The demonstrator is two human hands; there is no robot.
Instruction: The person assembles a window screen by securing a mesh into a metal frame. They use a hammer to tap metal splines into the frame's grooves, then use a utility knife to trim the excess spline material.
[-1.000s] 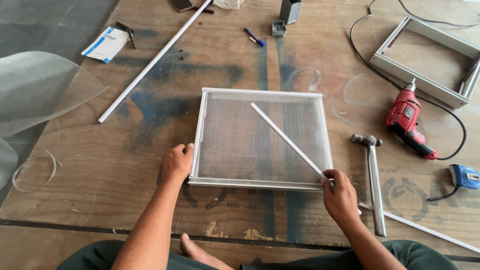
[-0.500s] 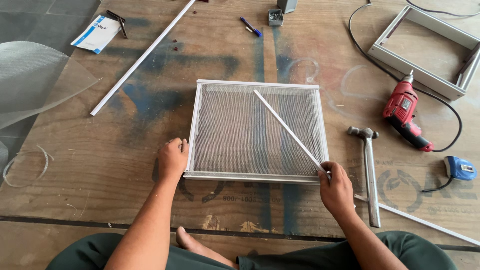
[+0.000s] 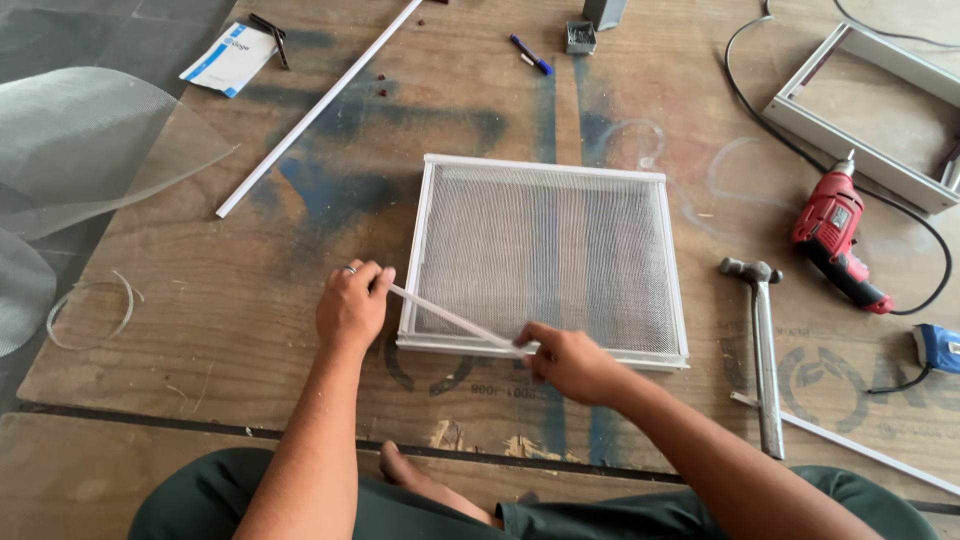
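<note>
A white rectangular frame covered with grey mesh lies flat on the plywood floor in front of me. A thin white strip crosses its near left corner. My left hand, a ring on one finger, pinches the strip's left end at the frame's left edge. My right hand pinches the strip's other end over the frame's near rail.
A hammer lies right of the frame, a red corded drill beyond it, a blue tape measure at the right edge. Another frame sits far right. A long white strip, a pen and loose mesh lie further off.
The thin strip lay diagonally across the mesh, held only at its near end by my right hand. Now it is swung down to the near left corner, both hands holding it.
</note>
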